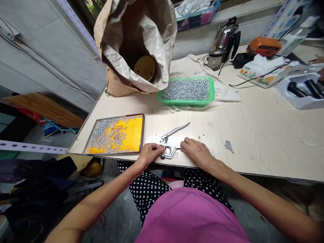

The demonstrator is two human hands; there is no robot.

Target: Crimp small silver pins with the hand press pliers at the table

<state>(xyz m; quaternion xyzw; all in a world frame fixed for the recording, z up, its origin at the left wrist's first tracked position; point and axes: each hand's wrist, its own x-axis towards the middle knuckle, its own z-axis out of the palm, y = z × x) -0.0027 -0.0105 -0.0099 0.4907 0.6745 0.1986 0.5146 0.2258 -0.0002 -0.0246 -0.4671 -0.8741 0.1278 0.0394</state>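
Observation:
Snap fastener pliers point(170, 147) lie near the table's front edge, with their silver handles spread and a spring showing between them. My left hand point(150, 153) is closed at the jaw, thumb and fingers pinched together beside a small red spot. Whatever is between those fingertips is too small to make out. My right hand point(197, 152) has its fingers closed on the end of the lower handle. Left of the pliers sits a shallow tray point(142, 133) with a yellow bottom, holding many small metal pins point(111, 135).
A green basket point(212, 92) full of similar metal pins stands behind the pliers. A large paper sack point(111, 79) is open at the back left. A kettle point(225, 37), a metal cup point(215, 60), a tissue pack point(265, 72) and a grey scrap point(228, 146) are farther right.

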